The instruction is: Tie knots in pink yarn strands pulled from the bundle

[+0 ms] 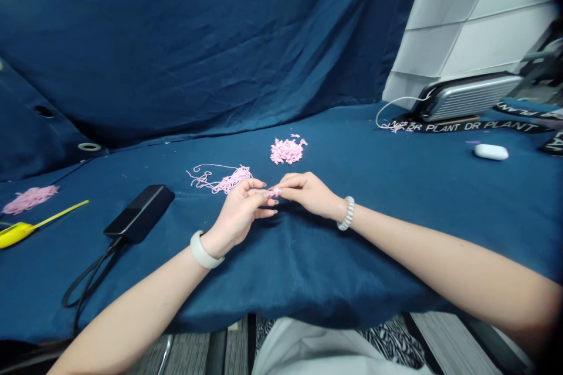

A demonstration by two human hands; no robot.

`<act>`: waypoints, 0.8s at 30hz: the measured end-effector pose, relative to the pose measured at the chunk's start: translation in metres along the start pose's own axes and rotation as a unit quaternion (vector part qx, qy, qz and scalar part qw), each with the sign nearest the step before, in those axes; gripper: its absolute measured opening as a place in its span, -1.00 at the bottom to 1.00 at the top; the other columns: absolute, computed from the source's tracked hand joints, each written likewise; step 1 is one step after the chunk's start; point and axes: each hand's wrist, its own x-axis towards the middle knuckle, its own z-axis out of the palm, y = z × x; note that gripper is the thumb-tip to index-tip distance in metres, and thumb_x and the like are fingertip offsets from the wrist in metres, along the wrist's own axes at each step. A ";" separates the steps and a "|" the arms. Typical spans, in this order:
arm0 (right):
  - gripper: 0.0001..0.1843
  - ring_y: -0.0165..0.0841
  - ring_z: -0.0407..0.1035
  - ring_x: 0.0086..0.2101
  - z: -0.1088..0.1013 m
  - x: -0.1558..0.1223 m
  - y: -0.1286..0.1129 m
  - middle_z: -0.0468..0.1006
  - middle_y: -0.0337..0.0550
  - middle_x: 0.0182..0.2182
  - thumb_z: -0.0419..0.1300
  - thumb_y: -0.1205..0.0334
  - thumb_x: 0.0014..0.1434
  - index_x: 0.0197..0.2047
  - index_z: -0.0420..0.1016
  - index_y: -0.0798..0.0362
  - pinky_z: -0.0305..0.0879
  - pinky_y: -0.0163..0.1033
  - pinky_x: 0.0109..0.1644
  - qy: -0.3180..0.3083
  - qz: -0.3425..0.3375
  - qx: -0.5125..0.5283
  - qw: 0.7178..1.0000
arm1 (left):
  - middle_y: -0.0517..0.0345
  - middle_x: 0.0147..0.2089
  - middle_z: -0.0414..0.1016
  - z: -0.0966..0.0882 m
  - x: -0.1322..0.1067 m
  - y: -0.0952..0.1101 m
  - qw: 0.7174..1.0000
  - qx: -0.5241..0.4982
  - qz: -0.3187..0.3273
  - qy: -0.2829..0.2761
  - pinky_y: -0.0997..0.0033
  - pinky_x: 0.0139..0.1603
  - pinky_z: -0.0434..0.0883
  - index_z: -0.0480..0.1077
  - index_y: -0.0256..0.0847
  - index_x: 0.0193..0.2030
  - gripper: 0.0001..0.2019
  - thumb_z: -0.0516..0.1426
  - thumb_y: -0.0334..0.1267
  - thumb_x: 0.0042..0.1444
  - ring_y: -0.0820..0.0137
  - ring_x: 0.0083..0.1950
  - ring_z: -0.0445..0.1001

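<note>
A small pink piece is pinched between the fingertips of both hands, just above the blue cloth; its exact shape is too small to tell. My left hand grips its left side with thumb and index finger, the other fingers loosely stretched. Closed on its right side is my right hand, fingers bent together. Close behind the left hand lies a loose bundle of thin pink cord, partly covered by that hand, with strands trailing left. Beyond both hands is a pile of small pink pieces.
On the left are a black power adapter with a looped cable, a yellow tool with a thin stem, and flat pink strands. At the right lie a white earbud case, a lettered black strap and a grey ribbed device.
</note>
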 end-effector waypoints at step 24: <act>-0.80 -0.44 0.29 -0.48 0.002 -0.001 0.001 0.47 -0.22 -0.53 0.17 0.20 0.04 -0.52 0.46 0.12 0.19 -0.31 -0.36 0.126 0.025 -0.101 0.987 | 0.16 -0.38 0.47 -0.004 0.006 -0.008 1.000 -0.009 0.006 0.015 0.50 -0.37 0.50 0.29 -0.25 -0.24 -0.74 0.24 -0.36 -0.08 0.48 -0.37 0.49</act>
